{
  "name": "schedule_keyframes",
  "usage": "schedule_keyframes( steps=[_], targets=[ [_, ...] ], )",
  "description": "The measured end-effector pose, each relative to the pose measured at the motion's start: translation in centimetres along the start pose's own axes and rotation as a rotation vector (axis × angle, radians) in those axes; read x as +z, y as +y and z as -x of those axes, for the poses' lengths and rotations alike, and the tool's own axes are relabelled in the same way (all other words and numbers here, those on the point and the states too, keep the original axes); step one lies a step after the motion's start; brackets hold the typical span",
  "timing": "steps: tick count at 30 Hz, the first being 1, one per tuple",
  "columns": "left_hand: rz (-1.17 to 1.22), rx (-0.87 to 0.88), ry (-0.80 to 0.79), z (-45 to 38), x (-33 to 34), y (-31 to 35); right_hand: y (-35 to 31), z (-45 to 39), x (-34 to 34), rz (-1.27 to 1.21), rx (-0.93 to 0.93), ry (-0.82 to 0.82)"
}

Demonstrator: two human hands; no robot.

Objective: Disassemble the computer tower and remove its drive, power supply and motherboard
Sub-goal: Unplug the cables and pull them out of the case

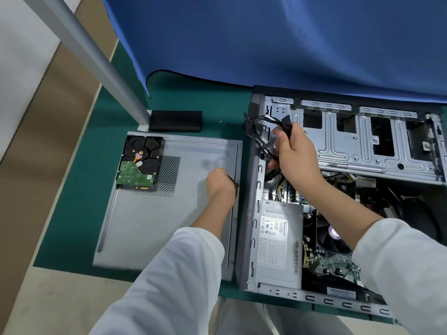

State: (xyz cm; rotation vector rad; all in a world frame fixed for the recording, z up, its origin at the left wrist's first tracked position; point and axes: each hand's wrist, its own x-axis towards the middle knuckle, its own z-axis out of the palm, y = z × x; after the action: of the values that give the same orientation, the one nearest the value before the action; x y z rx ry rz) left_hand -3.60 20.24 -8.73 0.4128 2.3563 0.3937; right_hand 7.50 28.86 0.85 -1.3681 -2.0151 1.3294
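Here, right hand (296, 153) gripping black cables (257, 131)

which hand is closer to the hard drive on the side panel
Left. The left hand rests fisted on the side panel, right of the hard drive; the right hand grips cables over the case.

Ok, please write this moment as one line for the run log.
drive: out, on side panel | right hand: grips black cables | left hand: fist on panel | power supply: in case
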Motion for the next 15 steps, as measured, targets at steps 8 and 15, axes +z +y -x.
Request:
schedule_keyframes(
  steps=[8, 15],
  targets=[
    [-0.01, 0.0, 0.0, 0.4, 0.7, -0.2, 0.1, 0.0, 0.0, -0.012, 0.001, 0.009],
    [0.001, 0.082, -0.129, 0.4, -0.7, -1.1, -0.2, -0.3, -0.5, -0.024, 0.006, -0.06]
  ],
)
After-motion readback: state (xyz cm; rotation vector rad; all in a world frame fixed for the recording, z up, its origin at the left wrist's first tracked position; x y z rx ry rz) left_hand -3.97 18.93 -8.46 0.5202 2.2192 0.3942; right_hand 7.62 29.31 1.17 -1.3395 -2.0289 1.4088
